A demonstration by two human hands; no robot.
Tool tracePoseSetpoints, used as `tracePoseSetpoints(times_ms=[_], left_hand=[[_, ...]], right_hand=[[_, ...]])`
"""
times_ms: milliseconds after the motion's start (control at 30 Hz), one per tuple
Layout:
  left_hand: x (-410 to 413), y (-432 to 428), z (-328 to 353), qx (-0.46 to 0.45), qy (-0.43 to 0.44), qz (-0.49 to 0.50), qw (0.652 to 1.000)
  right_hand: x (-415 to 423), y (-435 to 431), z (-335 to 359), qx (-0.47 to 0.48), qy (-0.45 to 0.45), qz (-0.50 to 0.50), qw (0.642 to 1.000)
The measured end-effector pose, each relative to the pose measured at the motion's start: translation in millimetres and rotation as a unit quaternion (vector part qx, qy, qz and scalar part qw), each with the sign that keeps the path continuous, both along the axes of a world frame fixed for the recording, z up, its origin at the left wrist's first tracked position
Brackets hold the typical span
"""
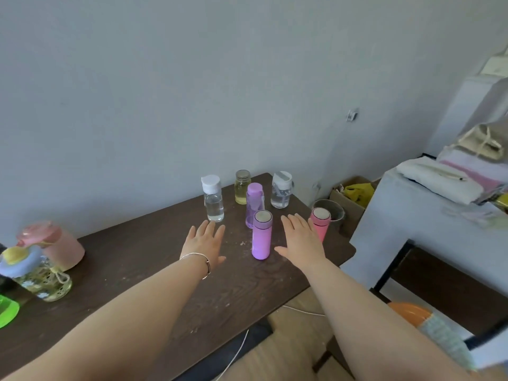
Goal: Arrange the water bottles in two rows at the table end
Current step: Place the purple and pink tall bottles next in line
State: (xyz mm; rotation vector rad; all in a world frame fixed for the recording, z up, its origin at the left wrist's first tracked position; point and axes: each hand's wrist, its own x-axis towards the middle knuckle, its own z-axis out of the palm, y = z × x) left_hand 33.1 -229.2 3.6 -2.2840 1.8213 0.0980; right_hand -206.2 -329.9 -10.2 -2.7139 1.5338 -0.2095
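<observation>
Both of our hands were out over the counter (154, 259), fingers spread, palms down, gripping nothing: the left hand (204, 242) hovered short of the clear bottle with the white cap (212, 198), the right hand (302, 240) sat between the purple flask (262, 235) and the pink flask (320, 224). Six bottles were gathered at the counter's far right end. At the back stood the clear one, a small yellowish jar with a metal lid (242, 187) and a clear bottle with a grey-and-white lid (281, 189). Nearer us were a translucent lilac bottle (254, 203), the purple flask just in front of it, and the pink flask close to the right edge. Every one stood upright, long axis vertical, cap to the ceiling.

We judged the rows not yet tidy: the lilac bottle and purple flask were bunched together. The risk was plain. Those tall, narrow flasks would tip if a wrist brushed them, and the pink one, so near the edge, could go over the side toward the bucket (328, 213) below. Three larger bottles waited well apart at the left end: a pink tumbler (55, 244), a patterned one with a lilac lid (35, 276), and a green thing (8, 312) cut off by the frame.
</observation>
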Motion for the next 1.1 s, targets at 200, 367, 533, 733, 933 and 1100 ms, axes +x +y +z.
tracePoseSetpoints(times_ms=[200, 367, 533, 733, 933, 1100], left_hand=[[-30, -43, -2, -0.005, 0.010, -0.044, 0.999], [-39, -82, -11, -0.001, 0.020, -0.075, 0.997], [-36, -122, -24, 0.014, 0.035, -0.090, 0.995], [-30, -148, -37, 0.029, 0.101, -0.097, 0.990], [-22, -158, -52, 0.028, 0.254, -0.065, 0.965], [-21, -160, -54, -0.004, 0.323, -0.043, 0.946]], right_hand=[[-38, -21, -3, 0.002, 0.016, -0.081, 0.997], [-53, -44, -7, 0.015, -0.001, -0.129, 0.992], [-55, -76, -14, 0.026, 0.003, -0.174, 0.984], [-46, -104, -34, 0.076, -0.033, -0.222, 0.971], [-38, -114, -50, 0.112, -0.129, -0.277, 0.946], [-35, -116, -50, 0.119, -0.173, -0.301, 0.930]])
